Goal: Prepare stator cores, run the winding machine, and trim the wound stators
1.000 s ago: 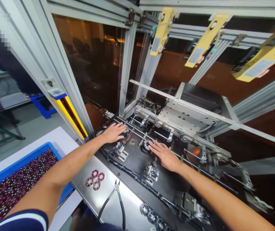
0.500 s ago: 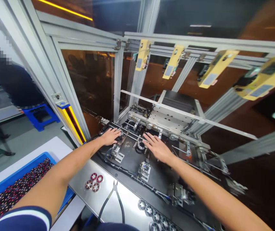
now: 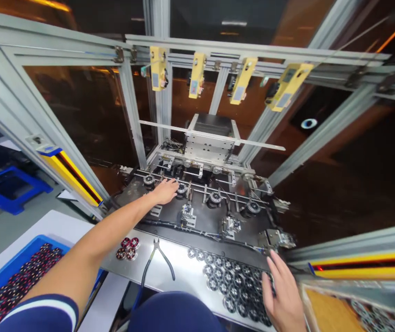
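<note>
My left hand (image 3: 165, 191) stretches into the machine, fingers extended at the second round fixture (image 3: 181, 190); whether they touch it I cannot tell. To its left is another round fixture (image 3: 149, 181); two more fixtures (image 3: 214, 199) (image 3: 253, 209) stand to the right, bearing dark ring-shaped parts. Over the right end of the metal ledge, my right hand (image 3: 284, 295) has its fingers stretched and thumb apart, holding nothing visible. Beside it lie rows of black-and-silver spoked round parts (image 3: 234, 277). Several red-and-dark round parts (image 3: 127, 248) sit at the ledge's left, near cutting pliers (image 3: 156, 258).
A blue tray (image 3: 41, 240) full of dark and red round parts stands at left. A box (image 3: 310, 304) with metal parts is at lower right. Yellow light bars (image 3: 71, 177) (image 3: 363, 267) flank the opening. Yellow sensor units (image 3: 241, 82) hang overhead. A blue stool (image 3: 10, 184) stands far left.
My right hand has drawn back from the fixtures to the round parts on the ledge. My left hand has moved from the first fixture to the second. The view has turned right.
</note>
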Action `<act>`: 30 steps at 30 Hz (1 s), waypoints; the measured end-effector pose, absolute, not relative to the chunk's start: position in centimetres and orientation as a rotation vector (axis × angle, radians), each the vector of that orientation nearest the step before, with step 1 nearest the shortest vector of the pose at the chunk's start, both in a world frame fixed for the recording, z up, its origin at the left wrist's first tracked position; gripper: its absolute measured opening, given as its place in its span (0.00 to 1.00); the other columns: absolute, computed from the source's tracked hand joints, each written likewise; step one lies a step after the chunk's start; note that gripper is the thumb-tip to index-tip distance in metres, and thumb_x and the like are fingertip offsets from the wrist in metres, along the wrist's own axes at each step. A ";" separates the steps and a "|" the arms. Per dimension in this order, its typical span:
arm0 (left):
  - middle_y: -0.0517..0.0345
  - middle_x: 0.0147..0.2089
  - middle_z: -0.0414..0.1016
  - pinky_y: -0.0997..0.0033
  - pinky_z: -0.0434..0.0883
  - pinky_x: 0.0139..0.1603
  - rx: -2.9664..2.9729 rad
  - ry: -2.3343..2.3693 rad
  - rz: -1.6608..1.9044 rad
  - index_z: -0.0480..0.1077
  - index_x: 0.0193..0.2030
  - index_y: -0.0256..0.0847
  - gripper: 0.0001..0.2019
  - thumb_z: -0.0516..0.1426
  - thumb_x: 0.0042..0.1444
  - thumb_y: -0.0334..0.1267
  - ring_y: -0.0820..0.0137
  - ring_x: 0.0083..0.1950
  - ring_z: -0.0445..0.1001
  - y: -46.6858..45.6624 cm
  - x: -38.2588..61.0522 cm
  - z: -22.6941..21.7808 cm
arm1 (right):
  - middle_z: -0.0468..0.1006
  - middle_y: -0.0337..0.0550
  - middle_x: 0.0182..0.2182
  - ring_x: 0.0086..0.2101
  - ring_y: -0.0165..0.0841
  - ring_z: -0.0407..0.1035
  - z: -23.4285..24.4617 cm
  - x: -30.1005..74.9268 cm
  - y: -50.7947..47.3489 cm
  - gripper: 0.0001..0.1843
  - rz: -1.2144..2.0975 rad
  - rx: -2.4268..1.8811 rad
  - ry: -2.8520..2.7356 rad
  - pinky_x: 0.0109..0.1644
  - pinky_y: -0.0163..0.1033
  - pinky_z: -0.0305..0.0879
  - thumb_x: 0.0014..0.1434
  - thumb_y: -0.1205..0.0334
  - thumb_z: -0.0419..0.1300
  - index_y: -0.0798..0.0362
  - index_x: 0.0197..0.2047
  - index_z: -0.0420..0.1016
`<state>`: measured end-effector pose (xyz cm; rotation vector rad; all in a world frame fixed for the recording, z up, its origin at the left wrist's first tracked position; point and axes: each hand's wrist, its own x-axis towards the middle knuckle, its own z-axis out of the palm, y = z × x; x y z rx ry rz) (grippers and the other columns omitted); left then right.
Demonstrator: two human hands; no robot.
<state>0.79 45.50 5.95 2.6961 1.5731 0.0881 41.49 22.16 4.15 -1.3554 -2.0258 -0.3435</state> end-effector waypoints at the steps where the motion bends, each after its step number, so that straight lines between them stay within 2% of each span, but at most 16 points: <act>1: 0.46 0.66 0.64 0.41 0.62 0.63 2.701 1.542 0.069 0.66 0.60 0.39 0.20 0.57 0.62 0.41 0.54 0.65 0.64 45.4 1.9 5.4 | 0.66 0.57 0.62 0.57 0.52 0.66 2.3 42.6 20.6 0.32 -0.349 -1.434 -1.992 0.57 0.63 0.67 0.65 0.65 0.52 0.49 0.71 0.51; 4: 0.46 0.67 0.61 0.39 0.61 0.64 2.691 1.517 0.030 0.64 0.62 0.40 0.22 0.57 0.62 0.42 0.52 0.66 0.62 45.5 3.5 4.2 | 0.68 0.59 0.59 0.55 0.54 0.68 -2.8 45.8 15.9 0.31 -0.359 -1.629 -1.901 0.56 0.62 0.68 0.67 0.59 0.48 0.51 0.71 0.51; 6: 0.46 0.68 0.60 0.38 0.60 0.65 2.676 1.517 0.017 0.63 0.62 0.40 0.23 0.57 0.62 0.42 0.52 0.67 0.61 45.6 3.7 3.7 | 0.70 0.60 0.56 0.51 0.55 0.71 -5.9 47.6 12.9 0.31 -0.407 -1.690 -1.872 0.51 0.61 0.71 0.67 0.56 0.47 0.52 0.71 0.50; 9: 0.46 0.70 0.58 0.37 0.57 0.66 2.644 1.518 0.002 0.62 0.64 0.41 0.24 0.57 0.63 0.43 0.51 0.69 0.59 45.6 3.2 3.4 | 0.73 0.60 0.51 0.45 0.54 0.74 -9.6 49.1 9.5 0.32 -0.486 -1.735 -1.850 0.45 0.59 0.74 0.67 0.55 0.46 0.52 0.72 0.49; 11: 0.46 0.71 0.56 0.37 0.56 0.66 2.617 1.526 0.001 0.61 0.65 0.42 0.25 0.56 0.62 0.45 0.50 0.70 0.57 45.5 3.0 3.3 | 0.73 0.60 0.52 0.45 0.55 0.74 -11.2 49.1 8.4 0.33 -0.511 -1.772 -1.830 0.44 0.59 0.75 0.67 0.56 0.46 0.52 0.72 0.47; 13: 0.46 0.71 0.55 0.37 0.56 0.67 2.595 1.536 0.020 0.60 0.66 0.42 0.27 0.57 0.62 0.46 0.50 0.70 0.56 45.3 2.8 3.2 | 0.71 0.61 0.56 0.49 0.58 0.71 -11.8 48.4 8.2 0.34 -0.516 -1.814 -1.802 0.45 0.62 0.74 0.66 0.57 0.46 0.52 0.73 0.44; 16: 0.44 0.72 0.55 0.38 0.57 0.66 2.575 1.551 0.104 0.59 0.67 0.41 0.28 0.56 0.62 0.46 0.49 0.71 0.55 44.9 2.9 3.6 | 0.62 0.62 0.63 0.59 0.62 0.62 -11.4 46.9 8.4 0.35 -0.471 -1.882 -1.773 0.50 0.67 0.70 0.66 0.59 0.47 0.51 0.73 0.40; 19: 0.37 0.73 0.51 0.41 0.56 0.67 2.571 1.555 0.271 0.53 0.69 0.34 0.30 0.53 0.64 0.45 0.47 0.73 0.50 43.8 3.4 4.9 | 0.57 0.64 0.66 0.63 0.60 0.54 -10.7 45.7 8.2 0.35 -0.410 -1.980 -1.771 0.55 0.67 0.66 0.67 0.59 0.47 0.53 0.73 0.37; 22: 0.35 0.75 0.43 0.44 0.48 0.72 2.582 1.506 0.527 0.45 0.71 0.27 0.36 0.51 0.64 0.47 0.50 0.75 0.42 40.9 3.9 7.0 | 0.59 0.66 0.65 0.65 0.55 0.54 -10.7 45.3 7.8 0.33 -0.329 -2.106 -1.772 0.59 0.63 0.64 0.68 0.61 0.45 0.58 0.72 0.41; 24: 0.42 0.76 0.44 0.47 0.47 0.73 2.542 1.505 0.792 0.43 0.72 0.31 0.36 0.50 0.64 0.49 0.54 0.76 0.43 37.6 3.5 8.1 | 0.59 0.65 0.65 0.66 0.52 0.52 -10.9 45.3 7.7 0.30 -0.280 -2.178 -1.750 0.61 0.61 0.61 0.68 0.61 0.45 0.59 0.71 0.45; 26: 0.48 0.76 0.45 0.45 0.51 0.73 2.477 1.531 0.929 0.40 0.73 0.37 0.37 0.51 0.64 0.48 0.54 0.75 0.47 33.5 2.5 8.3 | 0.58 0.64 0.66 0.66 0.51 0.50 -11.0 45.3 7.7 0.29 -0.240 -2.229 -1.716 0.62 0.61 0.59 0.68 0.61 0.45 0.59 0.70 0.48; 28: 0.61 0.74 0.52 0.46 0.55 0.73 2.249 1.708 1.139 0.46 0.72 0.50 0.34 0.53 0.62 0.46 0.57 0.72 0.55 29.2 0.7 7.0 | 0.58 0.62 0.66 0.66 0.50 0.50 -11.0 45.1 7.9 0.29 -0.207 -2.259 -1.685 0.63 0.61 0.58 0.68 0.60 0.45 0.58 0.69 0.50; 30: 0.62 0.74 0.51 0.41 0.55 0.72 2.075 1.829 1.215 0.43 0.72 0.54 0.36 0.54 0.60 0.44 0.56 0.72 0.55 25.5 -1.4 4.4 | 0.58 0.61 0.66 0.66 0.50 0.50 -10.8 44.8 8.0 0.29 -0.180 -2.275 -1.663 0.63 0.61 0.57 0.68 0.60 0.45 0.56 0.70 0.50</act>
